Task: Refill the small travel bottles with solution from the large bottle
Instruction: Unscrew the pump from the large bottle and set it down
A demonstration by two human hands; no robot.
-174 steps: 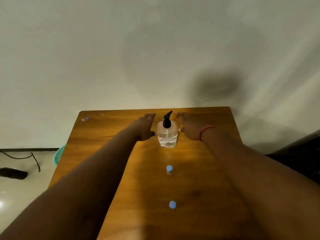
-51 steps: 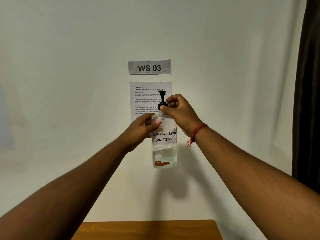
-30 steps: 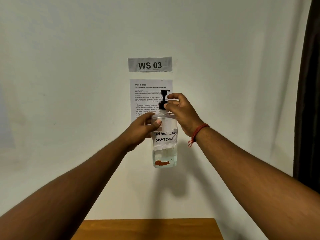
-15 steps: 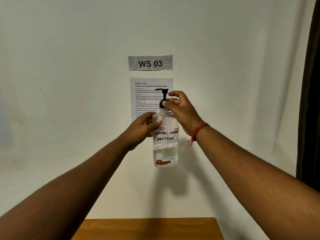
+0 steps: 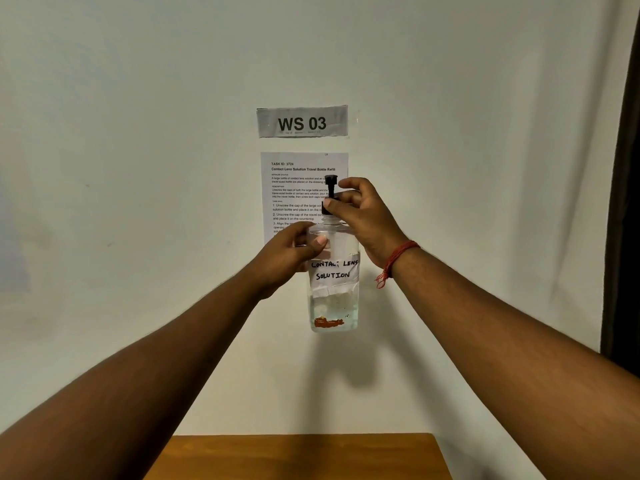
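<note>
Rising past the table edge, both arms hold the bottle in mid-air before the far wall sheet. Left hand wraps its shoulder; right hand pinches the pump cap. Unscrewing goes best with the bottle upright, body steady, only the collar turning.

Bare forearms; red thread bracelet on right wrist.
</note>
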